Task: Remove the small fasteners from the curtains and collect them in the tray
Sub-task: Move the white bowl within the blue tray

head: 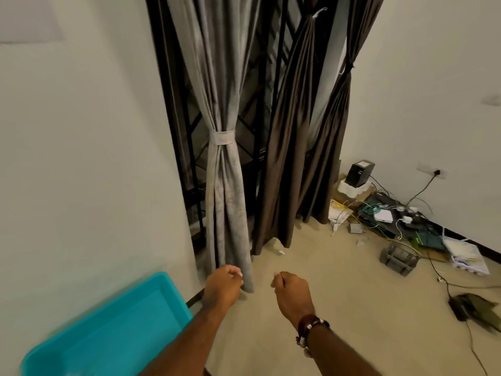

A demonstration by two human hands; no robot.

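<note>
My left hand (223, 284) is curled in front of the lower end of the grey curtain (221, 104). A small white fastener (239, 273) shows pinched at its fingertips. To its right, my right hand (290, 290) is curled into a loose fist over the floor, with a beaded band on the wrist. Only a faint pale blur shows at its fingertips. A fabric band (221, 137) ties the grey curtain at mid height. Two brown curtains (291, 131) hang bunched further right. The teal tray (113, 329) is at the bottom left, beside my left forearm, and is blurred.
A dark window grille (189, 147) stands behind the curtains, with white walls on both sides. Cables, a power strip, small devices, papers and a black box (359, 173) clutter the floor along the right wall. A small grey crate (398, 258) and a dark adapter (470, 310) also lie there.
</note>
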